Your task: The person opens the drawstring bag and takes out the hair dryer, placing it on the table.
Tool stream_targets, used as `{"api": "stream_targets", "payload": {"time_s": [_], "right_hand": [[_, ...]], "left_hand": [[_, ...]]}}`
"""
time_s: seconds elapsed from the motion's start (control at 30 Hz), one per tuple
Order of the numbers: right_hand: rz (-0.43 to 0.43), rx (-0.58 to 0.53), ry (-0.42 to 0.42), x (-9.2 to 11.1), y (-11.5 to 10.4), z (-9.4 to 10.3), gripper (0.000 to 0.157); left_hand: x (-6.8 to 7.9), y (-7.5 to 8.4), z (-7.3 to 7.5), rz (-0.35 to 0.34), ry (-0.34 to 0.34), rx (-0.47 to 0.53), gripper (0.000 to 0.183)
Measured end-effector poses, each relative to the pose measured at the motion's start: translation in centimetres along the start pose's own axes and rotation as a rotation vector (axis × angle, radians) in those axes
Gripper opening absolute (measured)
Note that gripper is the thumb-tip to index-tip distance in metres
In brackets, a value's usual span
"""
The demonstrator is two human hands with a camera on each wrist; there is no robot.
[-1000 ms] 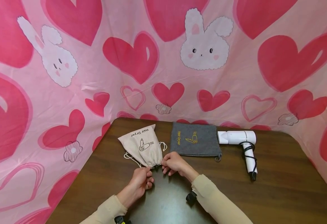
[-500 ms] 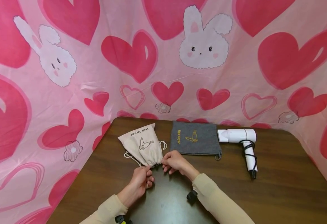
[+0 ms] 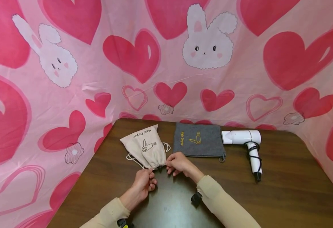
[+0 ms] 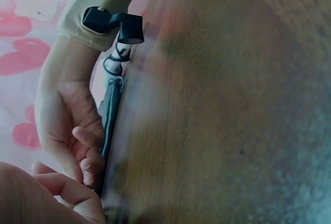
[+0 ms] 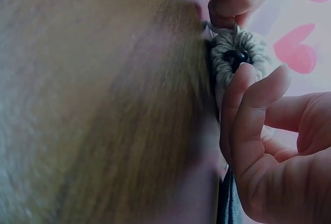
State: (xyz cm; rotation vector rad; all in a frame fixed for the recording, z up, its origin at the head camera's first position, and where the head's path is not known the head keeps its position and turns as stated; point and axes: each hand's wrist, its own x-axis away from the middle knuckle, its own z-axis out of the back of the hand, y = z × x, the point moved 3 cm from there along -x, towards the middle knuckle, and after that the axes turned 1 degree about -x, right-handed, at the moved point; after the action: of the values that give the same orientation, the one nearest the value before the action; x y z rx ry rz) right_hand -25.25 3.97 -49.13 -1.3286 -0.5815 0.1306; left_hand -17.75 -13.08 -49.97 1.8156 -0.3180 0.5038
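A cream drawstring bag (image 3: 146, 145) printed "Hair Dryer" lies on the table, its gathered mouth toward me. My left hand (image 3: 144, 183) pinches the left edge of that mouth with thumb and index finger. At the opposite edge my right hand (image 3: 181, 164) pinches the bag, its other fingers loosely bent. The right wrist view shows the puckered mouth (image 5: 257, 48) drawn into a small ring, with a black end (image 5: 238, 58) showing in its middle. Thin white cords (image 3: 166, 147) loop out on both sides of the bag. What fills the bag is hidden.
Beyond my right hand lies a flat grey drawstring bag (image 3: 198, 140) with yellow print. To its right is a white hair dryer (image 3: 244, 137), black cord (image 3: 253, 152) wound round its handle. Pink heart-print cloth (image 3: 206, 76) hangs behind the brown table (image 3: 292, 177).
My right hand has drawn very slightly to the right at the bag's mouth. The left hand keeps its grip in the same place, and the bag stays put.
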Motion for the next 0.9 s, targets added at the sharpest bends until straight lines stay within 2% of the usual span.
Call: {"api": "stream_targets", "payload": {"time_s": [0.9], "right_hand": [[-0.016, 0.010, 0.010, 0.19, -0.21, 0.31, 0.012]], "left_hand": [[0.56, 0.09, 0.34, -0.004, 0.026, 0.026, 0.013]]}}
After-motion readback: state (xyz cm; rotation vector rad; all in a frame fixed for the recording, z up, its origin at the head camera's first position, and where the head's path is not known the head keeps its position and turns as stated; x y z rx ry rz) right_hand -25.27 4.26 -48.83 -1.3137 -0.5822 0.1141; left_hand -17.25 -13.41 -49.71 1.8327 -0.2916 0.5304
